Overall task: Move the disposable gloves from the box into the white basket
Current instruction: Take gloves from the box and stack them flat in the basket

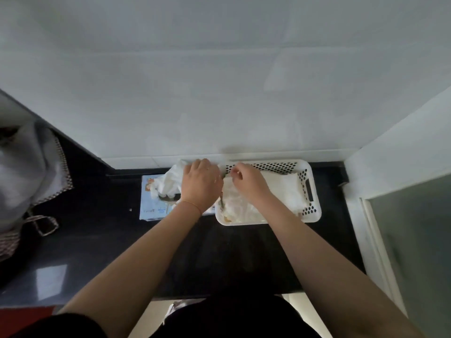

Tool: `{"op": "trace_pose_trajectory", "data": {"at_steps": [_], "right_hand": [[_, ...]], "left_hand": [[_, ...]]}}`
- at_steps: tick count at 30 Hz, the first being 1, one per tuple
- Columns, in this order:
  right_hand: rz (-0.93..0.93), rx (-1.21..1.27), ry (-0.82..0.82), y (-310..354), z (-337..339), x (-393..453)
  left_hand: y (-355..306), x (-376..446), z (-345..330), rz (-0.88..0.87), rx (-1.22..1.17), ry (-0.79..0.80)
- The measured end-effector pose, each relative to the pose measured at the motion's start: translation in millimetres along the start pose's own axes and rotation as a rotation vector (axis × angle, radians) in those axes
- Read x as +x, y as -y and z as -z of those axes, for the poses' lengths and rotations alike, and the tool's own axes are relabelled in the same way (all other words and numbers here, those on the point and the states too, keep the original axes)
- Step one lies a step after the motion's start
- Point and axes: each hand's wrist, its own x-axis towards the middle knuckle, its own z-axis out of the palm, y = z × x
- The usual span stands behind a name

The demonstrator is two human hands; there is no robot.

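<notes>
Both hands are busy from where I'm watching: left hand (pixel 201 184) grips the bunch of gloves (pixel 168 182) sticking out of the box (pixel 151 206), right hand (pixel 246 180) pinches one over the white basket (pixel 310 211) on the counter (pixel 97 240), probably so they drop straight in.

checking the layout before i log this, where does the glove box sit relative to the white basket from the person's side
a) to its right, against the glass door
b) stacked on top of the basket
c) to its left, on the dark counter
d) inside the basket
c: the light blue glove box lies flat on the dark counter just left of the white basket, with crumpled gloves spilling from its top.
</notes>
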Motion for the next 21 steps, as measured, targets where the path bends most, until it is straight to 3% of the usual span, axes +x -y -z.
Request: {"op": "trace_pose_trajectory", "data": {"at_steps": [2, 5, 9, 12, 17, 21], "right_hand": [[0.013, 0.111, 0.148, 26.9, -16.8, -3.7], [0.011, 0.035, 0.255, 46.8, -37.1, -6.2], [0.006, 0.023, 0.123, 67.8, -44.7, -2.8], [0.020, 0.050, 0.080, 91.3, -38.0, -0.3], [0.019, 0.101, 0.032, 111.7, -26.1, 3.6], [-0.018, 0.218, 0.027, 125.5, -23.2, -0.9]], "left_hand": [[28.9, -5.5, 13.5, 0.106, 0.004, 0.107], [63.3, -15.3, 28.3, 0.098, -0.120, 0.205], [90.3, -27.5, 34.9, 0.137, -0.155, 0.328], [103.8, -30.9, 41.6, 0.163, -0.215, 0.231], [114.3, -22.1, 64.8, 0.335, -0.605, 0.199], [110.4, -16.5, 85.5, 0.286, -0.861, 0.331]]}}
